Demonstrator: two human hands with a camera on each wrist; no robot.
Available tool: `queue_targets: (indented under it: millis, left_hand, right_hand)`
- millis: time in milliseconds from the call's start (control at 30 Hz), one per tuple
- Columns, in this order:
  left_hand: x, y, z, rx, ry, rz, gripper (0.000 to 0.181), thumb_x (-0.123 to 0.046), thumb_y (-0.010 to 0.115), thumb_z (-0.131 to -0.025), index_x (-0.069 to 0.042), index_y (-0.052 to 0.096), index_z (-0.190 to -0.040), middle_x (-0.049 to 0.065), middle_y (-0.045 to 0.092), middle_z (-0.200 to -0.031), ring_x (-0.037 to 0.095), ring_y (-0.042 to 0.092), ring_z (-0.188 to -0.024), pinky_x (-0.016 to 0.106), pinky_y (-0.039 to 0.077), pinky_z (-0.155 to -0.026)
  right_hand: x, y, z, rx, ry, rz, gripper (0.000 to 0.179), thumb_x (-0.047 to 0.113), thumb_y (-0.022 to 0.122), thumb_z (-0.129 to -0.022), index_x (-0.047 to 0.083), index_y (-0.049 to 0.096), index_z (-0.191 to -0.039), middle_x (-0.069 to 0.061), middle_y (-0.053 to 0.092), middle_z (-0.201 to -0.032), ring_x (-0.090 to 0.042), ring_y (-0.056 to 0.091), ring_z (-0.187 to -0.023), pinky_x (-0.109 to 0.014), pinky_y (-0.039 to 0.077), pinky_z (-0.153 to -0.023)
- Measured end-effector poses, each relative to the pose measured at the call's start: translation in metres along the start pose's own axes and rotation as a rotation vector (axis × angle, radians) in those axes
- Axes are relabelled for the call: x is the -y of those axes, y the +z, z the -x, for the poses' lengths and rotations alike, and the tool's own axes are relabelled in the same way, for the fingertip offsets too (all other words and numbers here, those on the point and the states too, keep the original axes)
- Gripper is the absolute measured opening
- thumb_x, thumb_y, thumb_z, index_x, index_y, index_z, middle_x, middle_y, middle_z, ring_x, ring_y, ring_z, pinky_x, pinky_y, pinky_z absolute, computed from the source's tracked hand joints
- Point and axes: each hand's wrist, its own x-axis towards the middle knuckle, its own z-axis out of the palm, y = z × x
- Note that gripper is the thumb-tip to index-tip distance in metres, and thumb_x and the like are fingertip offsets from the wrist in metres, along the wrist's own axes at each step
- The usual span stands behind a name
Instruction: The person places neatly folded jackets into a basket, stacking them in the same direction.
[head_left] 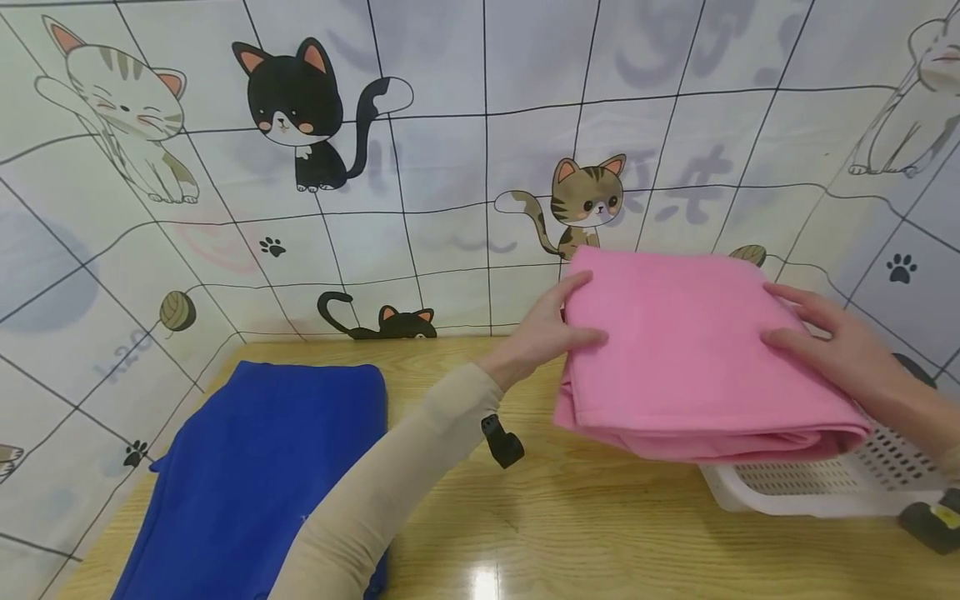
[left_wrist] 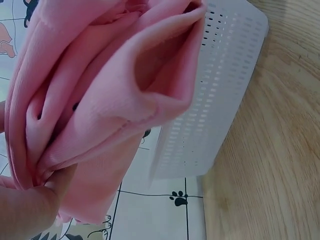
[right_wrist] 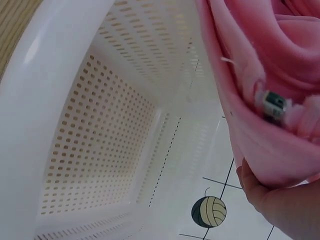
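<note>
A folded pink garment [head_left: 675, 342], thick and soft, is held up over the right side of the table. My left hand [head_left: 543, 329] grips its left edge, thumb on the front face. On the opposite edge, my right hand [head_left: 840, 342] holds it with the thumb on top. Several loose layers of the garment [left_wrist: 115, 95] bunch together in the left wrist view. Between the folds in the right wrist view shows a small dark, shiny piece [right_wrist: 274, 106]. Below and behind the garment stands a white perforated basket [head_left: 795, 502], partly hidden by it.
A blue garment [head_left: 277, 450] lies spread on the left of the wooden table [head_left: 540, 533]. Behind the table rises a wall covering [head_left: 442, 167] printed with cats and grid lines. The basket's perforated inside [right_wrist: 100, 140] shows in the right wrist view.
</note>
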Motion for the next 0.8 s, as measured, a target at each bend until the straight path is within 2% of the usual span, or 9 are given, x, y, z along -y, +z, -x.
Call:
queue_targets:
  millis: [267, 333, 400, 500, 633, 667, 733, 800]
  left_hand:
    - [0.003, 0.013, -0.005, 0.013, -0.016, 0.058, 0.085, 0.005, 0.074, -0.078, -0.017, 0.033, -0.151, 0.014, 0.041, -0.141, 0.019, 0.054, -0.109, 0.027, 0.052, -0.081]
    - [0.004, 0.017, -0.005, 0.021, -0.017, 0.073, 0.085, 0.005, 0.073, -0.078, -0.017, 0.034, -0.15, 0.013, 0.041, -0.141, 0.019, 0.055, -0.108, 0.027, 0.052, -0.08]
    - [0.004, 0.019, -0.006, 0.029, -0.02, 0.084, 0.086, 0.006, 0.073, -0.078, -0.017, 0.034, -0.15, 0.012, 0.04, -0.142, 0.02, 0.055, -0.109, 0.027, 0.052, -0.08]
    - [0.005, 0.023, -0.008, 0.038, -0.023, 0.11, 0.087, 0.008, 0.073, -0.077, -0.018, 0.034, -0.151, 0.012, 0.039, -0.142, 0.02, 0.055, -0.11, 0.027, 0.053, -0.079]
    - [0.006, 0.029, -0.009, 0.064, -0.033, 0.186, 0.088, 0.01, 0.071, -0.078, -0.021, 0.032, -0.152, 0.011, 0.04, -0.141, 0.018, 0.056, -0.108, 0.029, 0.053, -0.079]
    - [0.007, 0.031, -0.009, 0.071, -0.035, 0.205, 0.089, 0.011, 0.07, -0.079, -0.021, 0.032, -0.152, 0.011, 0.04, -0.141, 0.017, 0.056, -0.107, 0.029, 0.053, -0.08]
    - [0.008, 0.033, -0.009, 0.09, -0.038, 0.24, 0.089, 0.012, 0.069, -0.079, -0.021, 0.031, -0.152, 0.01, 0.039, -0.142, 0.017, 0.056, -0.108, 0.029, 0.053, -0.081]
    - [0.008, 0.036, -0.01, 0.11, -0.039, 0.247, 0.089, 0.011, 0.069, -0.08, -0.022, 0.03, -0.153, 0.008, 0.038, -0.144, 0.017, 0.055, -0.109, 0.029, 0.053, -0.081]
  right_hand:
    - [-0.015, -0.008, -0.002, -0.031, -0.027, -0.021, 0.071, 0.042, 0.05, -0.098, 0.028, 0.012, -0.156, -0.035, 0.014, -0.151, -0.055, 0.03, -0.116, -0.059, 0.028, -0.08]
    - [-0.019, -0.011, -0.003, -0.042, -0.03, -0.027, 0.07, 0.041, 0.05, -0.098, 0.029, 0.013, -0.156, -0.035, 0.014, -0.151, -0.056, 0.029, -0.119, -0.062, 0.027, -0.084]
    - [-0.023, -0.014, -0.004, -0.049, -0.033, -0.03, 0.07, 0.04, 0.05, -0.098, 0.028, 0.014, -0.156, -0.034, 0.014, -0.152, -0.058, 0.024, -0.126, -0.069, 0.022, -0.093]
    - [-0.025, -0.018, -0.003, -0.043, -0.023, -0.033, 0.07, 0.041, 0.05, -0.098, 0.027, 0.014, -0.156, -0.033, 0.011, -0.152, -0.059, 0.019, -0.128, -0.074, 0.014, -0.097]
    - [-0.03, -0.024, -0.005, -0.023, -0.007, -0.022, 0.07, 0.042, 0.049, -0.099, 0.027, 0.013, -0.156, -0.033, 0.011, -0.152, -0.058, 0.021, -0.125, -0.073, 0.019, -0.092]
    - [-0.032, -0.026, -0.006, -0.015, -0.003, -0.016, 0.07, 0.042, 0.049, -0.099, 0.027, 0.013, -0.156, -0.033, 0.011, -0.152, -0.056, 0.024, -0.124, -0.067, 0.027, -0.092]
    - [-0.036, -0.03, -0.008, -0.005, -0.001, 0.011, 0.069, 0.042, 0.05, -0.099, 0.027, 0.015, -0.156, -0.034, 0.015, -0.151, -0.049, 0.037, -0.117, -0.053, 0.041, -0.085]
    - [-0.04, -0.036, -0.01, 0.015, 0.013, 0.035, 0.07, 0.044, 0.051, -0.098, 0.029, 0.015, -0.156, -0.036, 0.018, -0.149, -0.033, 0.048, -0.105, -0.039, 0.046, -0.072]
